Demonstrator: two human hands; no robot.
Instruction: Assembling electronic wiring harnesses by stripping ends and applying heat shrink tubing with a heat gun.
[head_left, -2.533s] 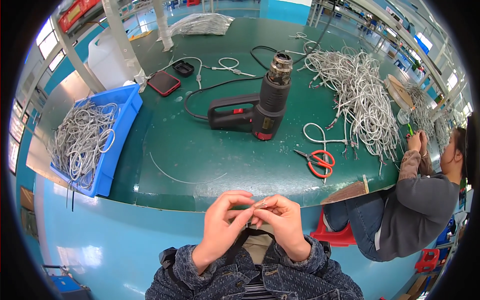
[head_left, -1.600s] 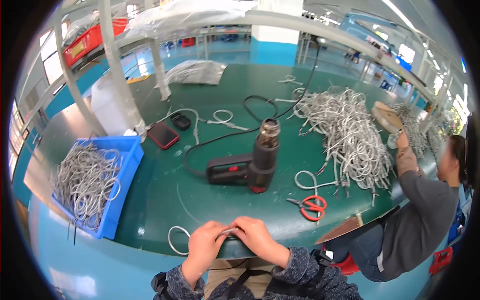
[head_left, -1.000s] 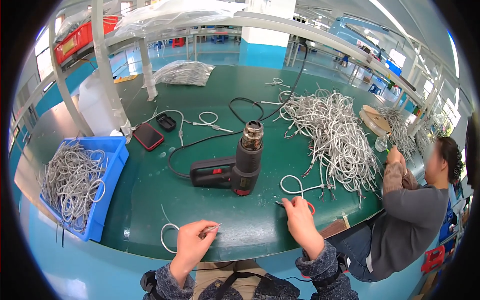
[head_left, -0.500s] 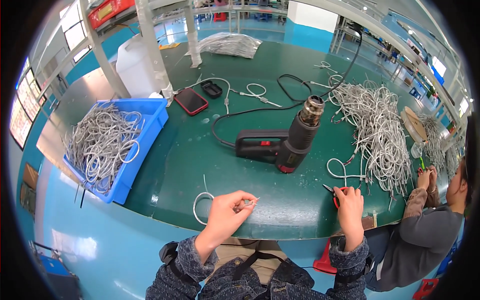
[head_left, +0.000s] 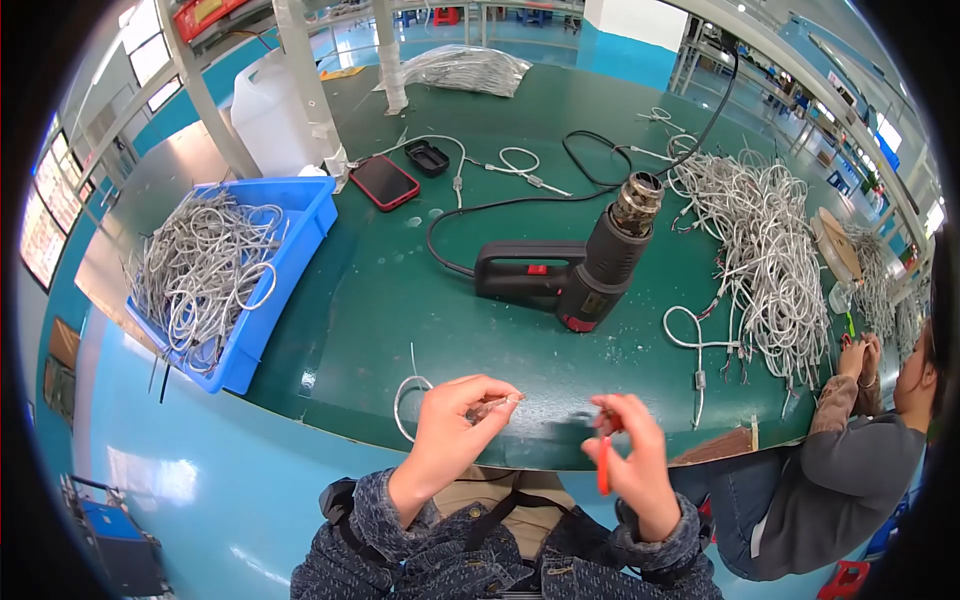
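Observation:
Near the table's front edge, my left hand (head_left: 455,418) is closed in a pinch on a thin grey cable (head_left: 402,405). Its short pale end sticks out past my fingertips, and the rest loops out on the hand's left side. My right hand (head_left: 640,455) is closed round a pair of small red-handled scissors (head_left: 603,465), a short gap to the right of the left hand. Fingers cover most of the blades. Beyond both hands a black heat gun (head_left: 590,270) rests on the green table (head_left: 400,300), its metal nozzle tilted up.
A blue bin (head_left: 290,290) of grey cables stands at left. A large cable pile (head_left: 765,260) lies at right, with one looped cable (head_left: 699,345) beside it. A red-edged phone (head_left: 385,183) and black tray (head_left: 427,157) lie farther back. A co-worker (head_left: 850,460) sits at right.
My right hand has moved left from beside the cable pile, bringing the scissors close to my left hand. The left hand keeps its pinch on the cable, almost in place.

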